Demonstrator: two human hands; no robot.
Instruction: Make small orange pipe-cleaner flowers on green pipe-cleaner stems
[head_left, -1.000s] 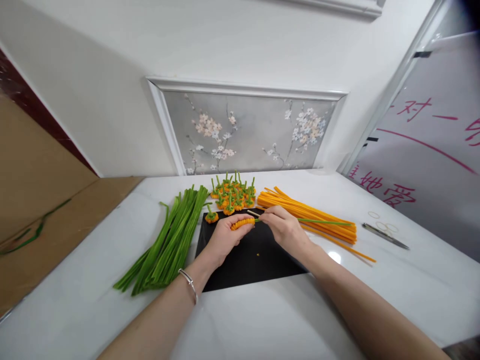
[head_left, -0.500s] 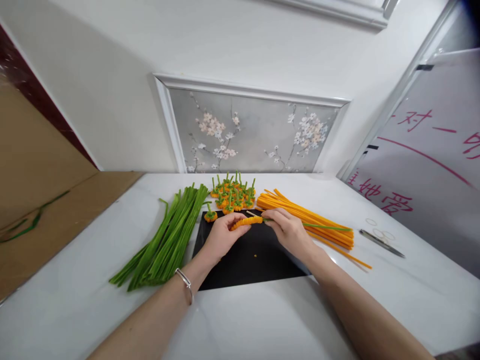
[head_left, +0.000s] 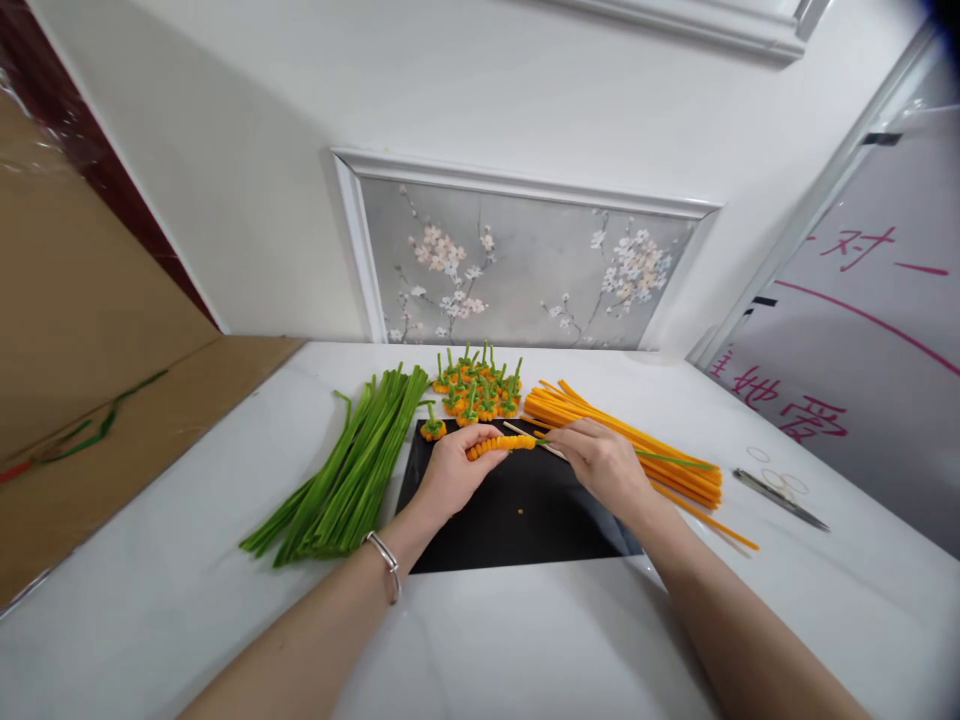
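My left hand (head_left: 457, 470) is closed around an orange coil (head_left: 502, 446) wound from chenille stem, pinching its left part between thumb and fingers. My right hand (head_left: 600, 462) is closed on a green chenille stem (head_left: 679, 460). A short bit of that stem shows between my right fingertips and the coil's right end, while its long tail sticks out to the right past the hand. Whether the stem runs inside the coil is hidden. Behind the coil, a thin pale stick (head_left: 519, 430) lies partly covered by my right hand.
Under both hands is a black mat (head_left: 517, 535). Left lies a bundle of green chenille stems (head_left: 349, 480); right, a bundle of orange chenille stems (head_left: 679, 480). Several small orange pumpkins (head_left: 484, 405) stand behind. Tweezers (head_left: 780, 499) and rubber bands (head_left: 784, 482) lie far right.
My right hand has drawn slightly away from the coil, so more green stem shows between them. The whole view has shifted a little. My left hand keeps its grip.
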